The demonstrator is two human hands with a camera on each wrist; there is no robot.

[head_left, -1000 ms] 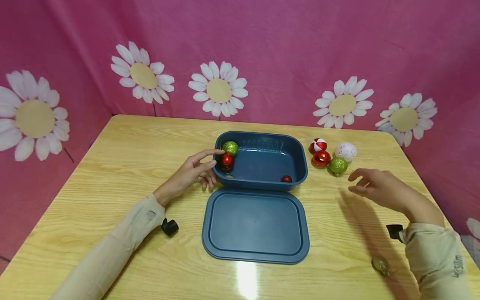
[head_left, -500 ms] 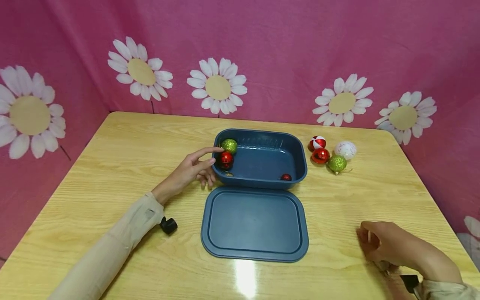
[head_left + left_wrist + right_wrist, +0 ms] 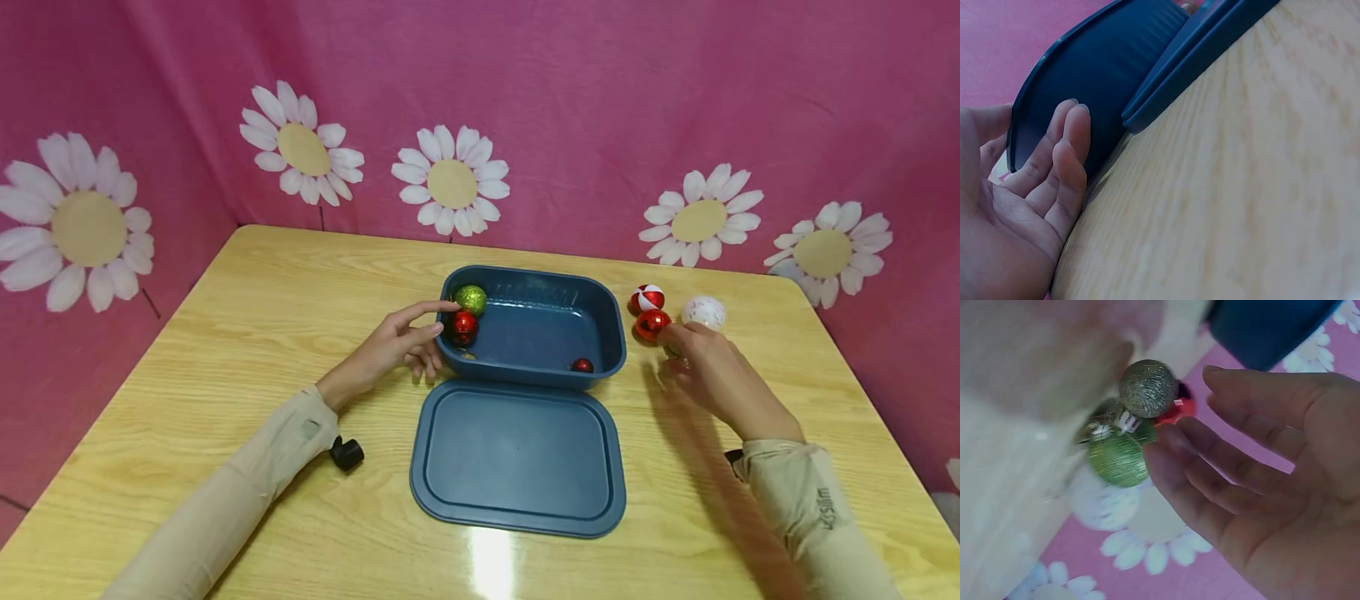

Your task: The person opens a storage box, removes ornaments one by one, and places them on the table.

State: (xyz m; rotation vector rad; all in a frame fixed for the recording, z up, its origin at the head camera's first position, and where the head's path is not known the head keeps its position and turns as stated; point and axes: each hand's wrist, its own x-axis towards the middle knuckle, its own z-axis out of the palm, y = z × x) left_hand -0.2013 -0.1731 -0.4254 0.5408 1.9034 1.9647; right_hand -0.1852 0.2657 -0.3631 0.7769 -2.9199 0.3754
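My left hand [image 3: 390, 346] rests at the left rim of the dark blue plastic box [image 3: 525, 383], index finger straight over the edge. Its other fingers lie loosely outside the wall [image 3: 1107, 69]. Inside are a green glitter Christmas bauble [image 3: 471, 299], a red bauble [image 3: 465, 325] and a small red bauble [image 3: 582, 366]. My right hand [image 3: 712, 371] hovers over the baubles right of the box. In the right wrist view, a small gold glitter bauble [image 3: 1147, 387] sits just past its loose fingertips, in front of a green bauble [image 3: 1119, 456]. The thumb stands apart from it.
The box's flat blue lid [image 3: 517, 458] lies directly in front of it. Beside my right hand are a red-and-white bauble [image 3: 647, 298], a shiny red bauble [image 3: 652, 325] and a white bauble [image 3: 704, 312]. A pink flowered cloth [image 3: 562, 125] hangs behind the table.
My right hand went down to the gold bauble at the table's front right, then came back up to the group. The gold bauble is now by that group. The left hand stayed at the box.
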